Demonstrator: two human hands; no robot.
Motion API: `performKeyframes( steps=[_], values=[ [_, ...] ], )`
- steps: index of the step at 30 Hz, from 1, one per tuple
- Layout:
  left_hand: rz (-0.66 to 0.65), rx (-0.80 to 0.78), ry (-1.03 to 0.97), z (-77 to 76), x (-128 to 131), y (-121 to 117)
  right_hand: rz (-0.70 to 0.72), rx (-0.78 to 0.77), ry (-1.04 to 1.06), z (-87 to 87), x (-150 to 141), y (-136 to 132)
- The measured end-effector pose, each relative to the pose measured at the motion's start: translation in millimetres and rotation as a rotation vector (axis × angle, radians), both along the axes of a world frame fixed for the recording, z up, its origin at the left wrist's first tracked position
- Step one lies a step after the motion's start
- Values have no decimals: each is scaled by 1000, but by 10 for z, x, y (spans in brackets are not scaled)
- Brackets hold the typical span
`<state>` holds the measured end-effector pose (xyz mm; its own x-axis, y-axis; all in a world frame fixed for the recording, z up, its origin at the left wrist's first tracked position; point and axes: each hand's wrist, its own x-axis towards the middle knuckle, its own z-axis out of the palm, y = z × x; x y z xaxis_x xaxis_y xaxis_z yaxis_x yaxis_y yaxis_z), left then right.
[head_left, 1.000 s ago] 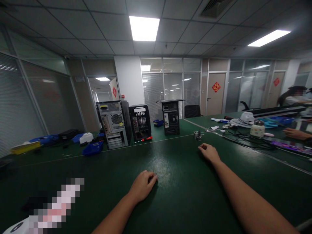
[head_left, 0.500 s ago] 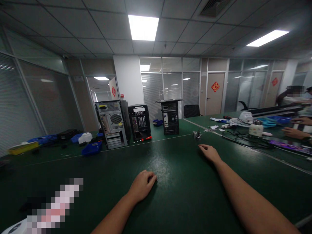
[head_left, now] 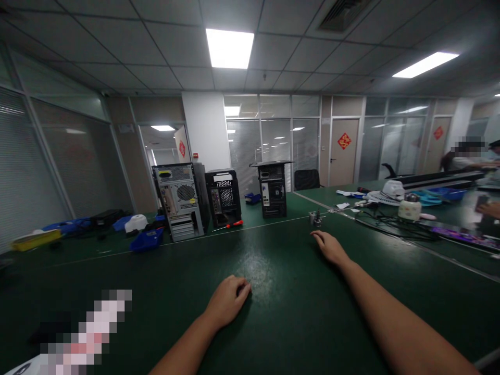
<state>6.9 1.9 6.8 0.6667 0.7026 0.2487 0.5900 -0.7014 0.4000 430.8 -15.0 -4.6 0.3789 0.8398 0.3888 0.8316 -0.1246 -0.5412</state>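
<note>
My left hand (head_left: pixel 227 302) rests on the green table mat (head_left: pixel 281 312) with its fingers curled under, nothing seen in it. My right hand (head_left: pixel 330 247) lies farther out on the mat, palm down, fingers loosely bent and holding nothing. A small metal part (head_left: pixel 316 217) stands just beyond my right hand. Three computer cases stand at the far side: a grey one (head_left: pixel 178 201), a black open one (head_left: pixel 224 197) and a black one (head_left: pixel 273 188). A red-handled screwdriver (head_left: pixel 230 224) lies in front of the middle case.
Blue bins (head_left: pixel 147 240) and a yellow tray (head_left: pixel 35 240) lie at the left. Cables, a white pot (head_left: pixel 409 208) and a white cap (head_left: pixel 391 190) lie on the right table, where another person's hand (head_left: pixel 490 209) works. A blurred patch covers the near left corner.
Both my hands stay almost still on the mat. The view has shifted slightly. The other person's hands at the right have moved.
</note>
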Motion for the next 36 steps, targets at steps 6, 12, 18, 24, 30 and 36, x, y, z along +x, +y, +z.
performKeyframes(
  steps=[6, 12, 18, 24, 30, 36],
  values=[
    [1, -13, -2, 4, -3, -6, 331, -32, -140, 289, -830, -14],
    [-34, 0, -27, 12, -8, -16, 691, -113, -284, 353, -1910, -206],
    [-68, 8, -62, -51, -20, 14, 821, -68, -337, 256, -2430, -329],
    [-35, 27, -67, -66, -15, 16, 817, -23, -342, 192, -2435, -305],
    [-7, 29, -74, -38, -3, -17, 795, -28, -407, 200, -2336, -254],
    [59, 31, -99, -33, 2, 29, 620, -86, -386, 317, -1994, -209]
  ],
)
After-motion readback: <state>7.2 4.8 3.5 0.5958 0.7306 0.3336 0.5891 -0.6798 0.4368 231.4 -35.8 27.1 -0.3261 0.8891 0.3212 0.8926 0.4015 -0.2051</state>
